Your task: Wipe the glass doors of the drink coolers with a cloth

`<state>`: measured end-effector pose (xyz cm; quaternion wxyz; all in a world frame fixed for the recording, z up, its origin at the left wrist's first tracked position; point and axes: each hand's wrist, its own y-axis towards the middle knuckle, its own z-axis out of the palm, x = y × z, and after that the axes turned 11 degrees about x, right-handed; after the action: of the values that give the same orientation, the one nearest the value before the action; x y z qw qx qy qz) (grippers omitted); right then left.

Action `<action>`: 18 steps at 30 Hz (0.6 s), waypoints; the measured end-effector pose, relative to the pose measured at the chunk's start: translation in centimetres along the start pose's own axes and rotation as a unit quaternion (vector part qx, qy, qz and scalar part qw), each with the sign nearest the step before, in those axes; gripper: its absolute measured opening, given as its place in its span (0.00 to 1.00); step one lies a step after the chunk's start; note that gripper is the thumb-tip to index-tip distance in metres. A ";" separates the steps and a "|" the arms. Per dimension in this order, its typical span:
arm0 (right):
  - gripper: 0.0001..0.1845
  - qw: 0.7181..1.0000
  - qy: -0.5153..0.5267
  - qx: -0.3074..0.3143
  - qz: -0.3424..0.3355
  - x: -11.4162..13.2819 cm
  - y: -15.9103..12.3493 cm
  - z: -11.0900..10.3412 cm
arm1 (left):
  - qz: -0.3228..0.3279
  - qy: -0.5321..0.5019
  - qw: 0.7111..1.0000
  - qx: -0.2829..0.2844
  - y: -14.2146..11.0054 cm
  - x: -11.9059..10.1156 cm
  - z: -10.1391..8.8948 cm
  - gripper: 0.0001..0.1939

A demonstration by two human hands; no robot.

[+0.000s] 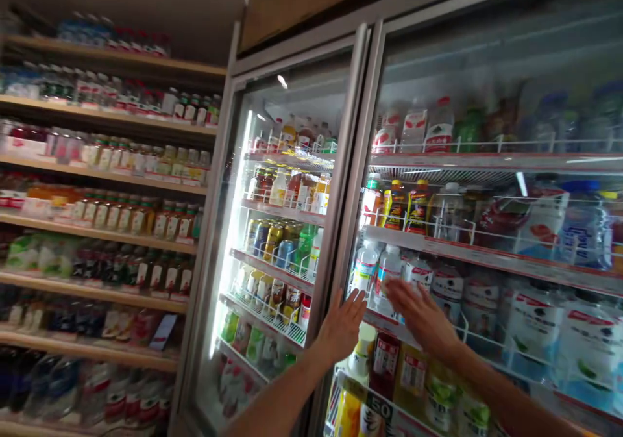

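Note:
My left hand reaches up with fingers stretched out and holds nothing. It is close to the frame between two glass doors of a drinks fridge. To its right, my right hand is stretched out too, slightly blurred, with nothing in it. Both hands are in front of the right-hand glass door; whether they touch it I cannot tell. Behind my hands stand a clear bottle with a white cap and a similar bottle with a pink and blue label. White-labelled large bottles fill the same shelf further right.
The left fridge door shows lit shelves of cans and bottles behind glass. A long metal handle runs along its right edge. At the left, wooden wall shelves hold many rows of bottles. A small white card is on a lower shelf.

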<state>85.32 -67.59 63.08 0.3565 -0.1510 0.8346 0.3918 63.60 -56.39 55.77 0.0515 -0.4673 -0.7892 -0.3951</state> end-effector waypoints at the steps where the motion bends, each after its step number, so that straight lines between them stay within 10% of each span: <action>1: 0.34 0.999 -0.003 0.006 -0.051 1.5 -1.8 0.7 | 0.000 0.001 1.000 0.005 -0.2 -0.3 0.1 0.27; 4: 0.34 0.996 -0.015 0.015 -0.088 0.1 -3.7 -0.1 | -0.006 0.003 1.000 0.006 0.0 -0.6 -0.3 0.26; 9: 0.30 0.979 -0.034 -0.037 0.198 -10.1 0.3 -4.8 | -0.018 0.006 0.999 -0.042 3.4 -1.3 -2.2 0.27; 15: 0.26 0.999 -0.028 0.035 -0.005 -0.7 -7.8 -0.8 | 0.005 -0.012 0.995 -0.094 4.3 -3.6 -2.3 0.26; 18: 0.26 0.997 -0.028 0.052 -0.055 -1.6 -9.5 -1.4 | 0.014 -0.024 0.992 -0.126 5.0 -4.1 -2.5 0.25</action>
<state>90.84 -74.84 59.66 0.4077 -0.1673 0.8340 0.3320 69.06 -59.70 58.46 -0.0212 -0.4901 -0.7279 -0.4790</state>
